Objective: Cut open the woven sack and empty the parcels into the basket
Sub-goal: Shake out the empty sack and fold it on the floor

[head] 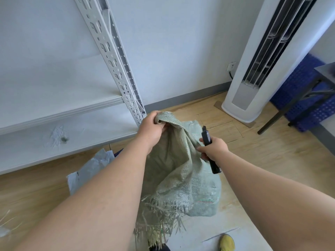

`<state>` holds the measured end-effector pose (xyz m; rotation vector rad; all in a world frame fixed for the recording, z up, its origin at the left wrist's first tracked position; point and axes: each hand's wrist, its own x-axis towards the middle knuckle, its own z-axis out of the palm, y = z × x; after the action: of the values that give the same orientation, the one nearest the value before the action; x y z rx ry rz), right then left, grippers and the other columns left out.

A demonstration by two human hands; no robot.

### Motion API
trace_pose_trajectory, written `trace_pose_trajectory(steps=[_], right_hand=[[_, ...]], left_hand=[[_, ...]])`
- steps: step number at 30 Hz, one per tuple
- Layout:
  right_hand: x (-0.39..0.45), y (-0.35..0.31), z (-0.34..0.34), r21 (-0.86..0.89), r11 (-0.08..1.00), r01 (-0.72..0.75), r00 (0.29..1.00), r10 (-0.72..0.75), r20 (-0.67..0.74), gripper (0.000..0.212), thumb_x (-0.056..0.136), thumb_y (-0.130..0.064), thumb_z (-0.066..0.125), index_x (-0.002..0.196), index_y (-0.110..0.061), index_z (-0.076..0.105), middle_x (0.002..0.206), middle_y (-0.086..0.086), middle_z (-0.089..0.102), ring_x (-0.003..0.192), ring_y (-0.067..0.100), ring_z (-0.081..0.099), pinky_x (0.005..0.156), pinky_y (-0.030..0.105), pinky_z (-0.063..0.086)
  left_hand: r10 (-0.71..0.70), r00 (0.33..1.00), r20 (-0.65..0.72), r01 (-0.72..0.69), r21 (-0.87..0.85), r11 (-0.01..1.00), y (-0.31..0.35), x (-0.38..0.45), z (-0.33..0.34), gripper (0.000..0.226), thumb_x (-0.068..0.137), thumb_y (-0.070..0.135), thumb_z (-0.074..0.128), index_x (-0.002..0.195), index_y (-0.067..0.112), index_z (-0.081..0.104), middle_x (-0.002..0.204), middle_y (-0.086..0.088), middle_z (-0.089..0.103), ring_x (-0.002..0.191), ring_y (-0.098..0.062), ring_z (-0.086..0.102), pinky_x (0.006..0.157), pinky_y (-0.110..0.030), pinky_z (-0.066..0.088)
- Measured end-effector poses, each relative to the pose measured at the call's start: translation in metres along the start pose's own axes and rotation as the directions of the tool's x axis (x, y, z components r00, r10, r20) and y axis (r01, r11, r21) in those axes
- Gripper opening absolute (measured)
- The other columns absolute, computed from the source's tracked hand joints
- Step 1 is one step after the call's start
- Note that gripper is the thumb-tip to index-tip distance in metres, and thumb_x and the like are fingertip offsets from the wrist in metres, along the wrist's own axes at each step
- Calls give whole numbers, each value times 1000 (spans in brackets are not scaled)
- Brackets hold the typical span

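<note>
The green woven sack (178, 171) hangs over the wooden floor (272, 160), its frayed cut edge at the bottom. The left hand (151, 128) grips its bunched top corner; the right hand (213, 149) clasps a black utility knife (208, 145) and pinches a fold of the sack. White parcels (90, 169) lie behind, beside the metal shelf (59, 113).

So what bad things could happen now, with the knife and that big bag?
The right hand grips the black knife pressed against the woven sack, close to the left hand gripping the sack's top corner; a slip might cut fingers or fabric. The frayed strands hang near the yellow shoe and could snag. No basket shows under the sack, so parcels might spill onto the floor.
</note>
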<state>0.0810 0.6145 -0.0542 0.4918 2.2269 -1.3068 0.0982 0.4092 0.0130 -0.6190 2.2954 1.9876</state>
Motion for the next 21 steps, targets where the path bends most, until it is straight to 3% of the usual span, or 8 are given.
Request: trace_pose_trajectory(steps=[5,7,9,10,13,15,18,21], right_hand=[[0,0,3,56,998,-20,999,18,31,16,86,-6,67,101,-9,65,88,10,67,64,20,65,66,33,61],[2,0,2,45,999,-7,999,9,-45,13,89,-12,63,102,-9,63,91,9,68,67,22,68,74,39,61],[3,-5,-2,112,994,15,991,0,-133,10,92,-18,57,100,-13,59,91,9,66,71,25,69,80,44,59],[3,-8,-4,115,992,40,984,-19,-177,7,93,-21,55,97,-15,57,92,10,67,76,27,70,82,46,58],[1,-20,-11,-50,987,151,952,-159,-260,13,94,-27,53,100,-16,57,90,9,66,84,29,66,81,45,56],[-4,-28,-11,-108,965,238,933,-258,-251,13,94,-25,53,105,-18,59,90,6,65,79,25,63,70,37,53],[-13,-36,-5,-102,935,340,914,-354,-198,9,94,-20,57,101,-23,61,91,1,66,72,18,57,61,29,46],[-23,-45,2,-111,897,428,889,-440,-128,11,90,-17,60,99,-21,65,91,-1,67,84,20,61,74,33,51]], left_hand=[[-42,994,101,70,-292,954,14,-10,1,35,92,-12,48,92,21,60,99,-3,63,97,-18,63,91,-28,52],[-63,986,152,100,-249,963,11,-13,0,31,92,-10,50,97,19,60,106,-7,61,101,-21,63,93,-30,52],[-56,971,234,27,122,992,3,-11,-3,33,92,-1,56,115,22,56,116,-10,59,110,-27,60,98,-38,49],[-100,943,319,-35,391,920,-3,-9,-2,46,90,5,58,130,25,47,123,-10,57,112,-29,59,98,-40,48],[-452,791,412,-192,869,456,-14,-14,9,65,89,10,59,146,21,29,129,-6,59,106,-26,63,94,-38,49],[-531,772,348,-164,918,362,-20,-14,19,47,88,2,57,134,10,47,118,-8,66,94,-24,69,86,-39,56],[-227,961,159,-22,860,510,-21,-7,26,38,88,14,63,126,19,59,114,-5,65,100,-25,65,88,-40,54],[66,977,201,-195,733,651,-13,0,34,84,78,41,73,147,30,28,144,-1,43,129,-23,47,105,-41,40]])
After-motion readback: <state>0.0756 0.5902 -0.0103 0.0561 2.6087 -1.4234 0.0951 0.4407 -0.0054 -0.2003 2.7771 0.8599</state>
